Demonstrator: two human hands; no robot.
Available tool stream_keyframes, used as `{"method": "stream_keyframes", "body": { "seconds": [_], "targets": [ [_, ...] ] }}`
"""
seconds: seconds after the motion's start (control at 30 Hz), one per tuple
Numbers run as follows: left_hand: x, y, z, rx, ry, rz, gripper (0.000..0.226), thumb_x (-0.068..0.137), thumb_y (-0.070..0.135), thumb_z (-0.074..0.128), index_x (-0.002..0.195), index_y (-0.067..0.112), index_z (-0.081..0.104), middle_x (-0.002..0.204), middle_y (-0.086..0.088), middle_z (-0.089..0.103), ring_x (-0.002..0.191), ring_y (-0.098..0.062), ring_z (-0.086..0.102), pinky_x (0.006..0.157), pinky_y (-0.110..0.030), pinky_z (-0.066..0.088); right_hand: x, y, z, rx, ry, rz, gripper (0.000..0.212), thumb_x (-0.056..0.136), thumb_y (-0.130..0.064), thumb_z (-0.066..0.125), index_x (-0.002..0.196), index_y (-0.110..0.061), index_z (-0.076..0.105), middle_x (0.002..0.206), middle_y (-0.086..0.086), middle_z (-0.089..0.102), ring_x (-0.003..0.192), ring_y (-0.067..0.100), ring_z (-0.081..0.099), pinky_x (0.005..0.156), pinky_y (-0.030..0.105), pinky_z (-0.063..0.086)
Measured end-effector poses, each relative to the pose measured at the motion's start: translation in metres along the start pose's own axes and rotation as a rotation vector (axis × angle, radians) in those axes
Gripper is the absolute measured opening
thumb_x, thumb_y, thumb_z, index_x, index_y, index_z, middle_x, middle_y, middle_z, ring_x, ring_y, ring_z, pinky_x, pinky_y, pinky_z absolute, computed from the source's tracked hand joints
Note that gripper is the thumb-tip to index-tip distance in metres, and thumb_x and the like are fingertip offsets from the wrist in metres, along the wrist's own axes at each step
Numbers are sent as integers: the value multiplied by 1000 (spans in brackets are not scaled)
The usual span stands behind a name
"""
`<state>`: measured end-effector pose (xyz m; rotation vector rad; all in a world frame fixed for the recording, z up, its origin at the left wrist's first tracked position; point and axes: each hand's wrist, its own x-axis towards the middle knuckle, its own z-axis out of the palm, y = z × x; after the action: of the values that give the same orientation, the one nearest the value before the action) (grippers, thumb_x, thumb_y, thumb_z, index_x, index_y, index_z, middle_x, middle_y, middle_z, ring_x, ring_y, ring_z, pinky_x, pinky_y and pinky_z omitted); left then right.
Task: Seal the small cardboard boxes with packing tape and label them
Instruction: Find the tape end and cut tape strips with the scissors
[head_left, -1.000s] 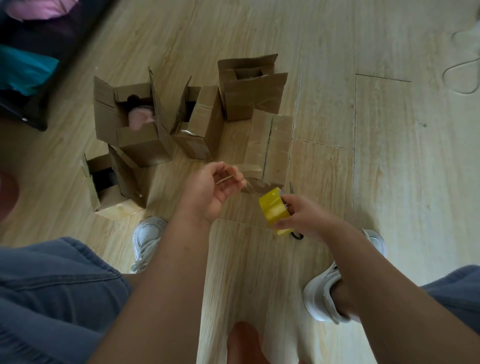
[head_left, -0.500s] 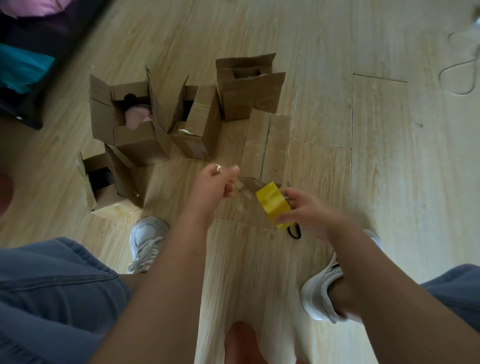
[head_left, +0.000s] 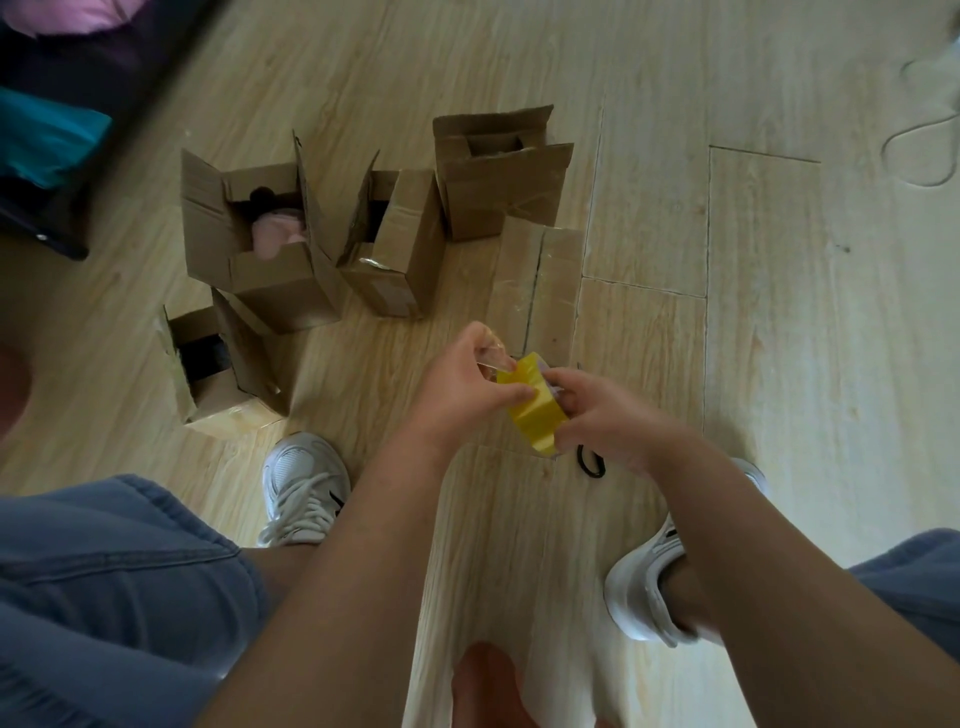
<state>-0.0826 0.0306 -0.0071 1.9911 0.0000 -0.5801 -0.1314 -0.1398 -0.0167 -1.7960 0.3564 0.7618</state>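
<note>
Patience: my right hand (head_left: 597, 415) grips the yellow packing-tape roll (head_left: 532, 413) just in front of the closed brown cardboard box (head_left: 540, 280), my left hand (head_left: 462, 387) pinches its clear end (head_left: 491, 358), so I should peel straight.

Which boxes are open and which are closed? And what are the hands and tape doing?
Pink-item box: open.
Dark-item box: open.
Middle box: flaps ajar.
Far box: open.
Flat box: flaps closed.
Tape roll: gripped by right hand.
Left hand: pinching tape end.
</note>
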Motion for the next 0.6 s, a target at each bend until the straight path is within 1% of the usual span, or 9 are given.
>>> {"method": "stream_keyframes", "body": {
  "seconds": [0.1, 0.17, 0.23, 0.27, 0.33, 0.43, 0.5, 0.6],
  "targets": [
    [0, -1, 1, 29, 23, 36, 35, 71, 12, 84, 81, 22, 52, 85, 4, 67, 80, -19, 61, 74, -43, 53, -2, -2, 0, -4, -12, 2, 72, 77, 19, 60, 137, -22, 55, 110, 3, 73, 105, 26, 68, 98, 48, 54],
    [1, -1, 2, 30, 36, 57, 30, 73, 7, 81, 77, 20, 54, 80, 5, 67, 84, -22, 64, 78, -46, 55, -4, -5, -1, -11, -20, -9, 67, 78, 19, 59, 127, -26, 59, 107, 2, 74, 104, 25, 69, 96, 44, 54],
    [2, -1, 4, 36, 42, 70, 28, 74, 5, 78, 76, 19, 54, 79, 1, 67, 84, -22, 65, 78, -47, 55, -5, -6, -1, -13, -26, -18, 64, 78, 20, 57, 117, -30, 61, 107, 5, 74, 104, 25, 69, 96, 43, 53],
    [2, -1, 5, 40, 40, 68, 27, 75, 5, 76, 77, 19, 54, 81, -1, 66, 82, -22, 64, 76, -46, 55, -5, -6, -1, -14, -25, -22, 63, 78, 20, 58, 116, -30, 61, 107, 5, 74, 104, 26, 68, 97, 44, 52],
    [3, -3, 6, 58, 32, 55, 22, 79, 6, 73, 83, 17, 54, 82, -1, 64, 78, -18, 61, 70, -37, 52, -5, -5, 0, -33, -14, -25, 64, 79, 18, 60, 121, -31, 60, 104, 3, 74, 103, 25, 69, 96, 41, 53],
    [2, -2, 6, 16, 14, 24, 16, 86, 6, 68, 94, 9, 54, 83, 2, 59, 78, -13, 57, 65, -28, 45, -6, -4, 2, -64, -23, -29, 70, 79, 12, 68, 135, -29, 55, 102, -3, 72, 97, 15, 68, 90, 32, 54],
    [1, -2, 5, -36, 21, -15, 13, 90, 7, 64, 98, 9, 53, 86, 2, 57, 80, -11, 56, 66, -25, 44, -6, -3, 3, -67, -26, -23, 75, 78, 8, 73, 140, -28, 51, 109, -5, 70, 100, 11, 67, 91, 29, 55],
    [2, -1, -3, -109, 105, -12, 8, 93, 8, 60, 96, 8, 52, 85, 3, 56, 80, -11, 55, 67, -25, 44, -7, 1, 3, -109, -28, 2, 70, 78, 6, 75, 135, -28, 54, 106, -7, 69, 97, 6, 65, 79, 20, 50]
  ]
}}
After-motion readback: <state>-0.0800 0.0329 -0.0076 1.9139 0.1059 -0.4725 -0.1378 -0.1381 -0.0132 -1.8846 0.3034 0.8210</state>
